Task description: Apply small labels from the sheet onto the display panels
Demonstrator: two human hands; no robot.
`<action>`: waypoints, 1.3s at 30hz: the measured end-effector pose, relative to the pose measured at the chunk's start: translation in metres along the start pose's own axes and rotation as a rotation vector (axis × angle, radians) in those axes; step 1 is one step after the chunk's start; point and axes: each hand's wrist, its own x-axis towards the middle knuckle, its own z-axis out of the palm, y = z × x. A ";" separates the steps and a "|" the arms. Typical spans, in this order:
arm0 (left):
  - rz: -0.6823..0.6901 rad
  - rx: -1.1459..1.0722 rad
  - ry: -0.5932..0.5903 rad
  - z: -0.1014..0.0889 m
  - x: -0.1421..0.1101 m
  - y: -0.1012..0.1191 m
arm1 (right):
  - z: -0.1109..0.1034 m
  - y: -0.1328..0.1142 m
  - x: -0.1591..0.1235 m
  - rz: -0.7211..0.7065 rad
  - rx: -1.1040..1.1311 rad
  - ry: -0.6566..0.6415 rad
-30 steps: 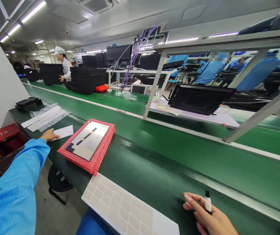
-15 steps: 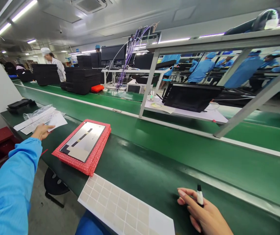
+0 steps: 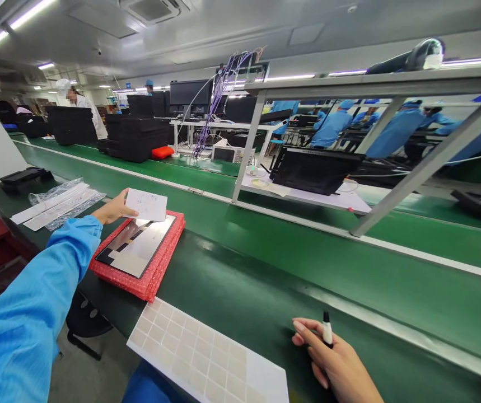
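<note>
My left hand (image 3: 113, 209) pinches a small white paper (image 3: 148, 205) with handwriting on it, above the far end of a flat display panel (image 3: 139, 252). That panel is silvery with dark strips and lies on a stack of red bubble-wrap sheets (image 3: 156, 277). My right hand (image 3: 332, 358) rests over the green bench at the lower right. A marker pen (image 3: 327, 329) with a black cap and white body sticks up between its curled fingers. Between the hands, a sheet of beige square stickers (image 3: 206, 352) lies at the bench's near edge.
White strips (image 3: 55, 207) with clear plastic lie at the left, near a black tray (image 3: 26, 176). A metal frame (image 3: 248, 145) stands beyond the green belt (image 3: 274, 240). Black bins (image 3: 139, 137), a dark monitor (image 3: 316, 170) and several people are farther back. A stool (image 3: 87, 319) is below.
My left hand has moved right from beside the white strips, lifting the white paper over the panel. My right hand still holds the marker pen. The view has shifted slightly.
</note>
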 end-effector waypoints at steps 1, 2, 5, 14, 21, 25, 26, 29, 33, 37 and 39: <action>0.002 0.026 0.017 0.002 0.004 -0.002 | 0.000 -0.001 0.000 -0.001 -0.004 -0.001; 0.005 0.054 0.034 0.004 0.008 -0.004 | 0.000 -0.001 -0.001 -0.001 -0.008 -0.003; 0.018 0.129 0.052 0.004 0.013 -0.006 | 0.002 -0.001 -0.002 -0.019 -0.020 0.017; 0.086 0.254 -0.129 0.004 -0.002 0.001 | 0.001 0.000 0.000 0.013 0.009 -0.003; 0.005 0.360 -0.288 0.001 -0.024 0.020 | 0.000 0.000 0.001 0.022 -0.011 -0.012; -0.036 0.483 -0.356 -0.005 -0.035 0.030 | -0.001 0.003 0.003 0.016 -0.020 -0.018; -0.041 0.530 -0.356 -0.007 -0.037 0.032 | -0.002 0.004 0.003 0.015 -0.022 -0.021; -0.015 0.688 -0.288 -0.008 -0.041 0.038 | -0.002 0.004 0.004 0.012 -0.028 -0.030; 0.108 0.816 -0.231 0.010 -0.064 0.036 | -0.001 0.003 0.004 0.015 -0.029 -0.027; 0.136 0.870 -0.330 0.040 -0.104 0.019 | -0.001 0.003 0.003 0.023 -0.009 -0.022; 0.118 0.890 -0.353 0.053 -0.120 0.010 | 0.000 0.003 0.003 0.021 -0.005 -0.019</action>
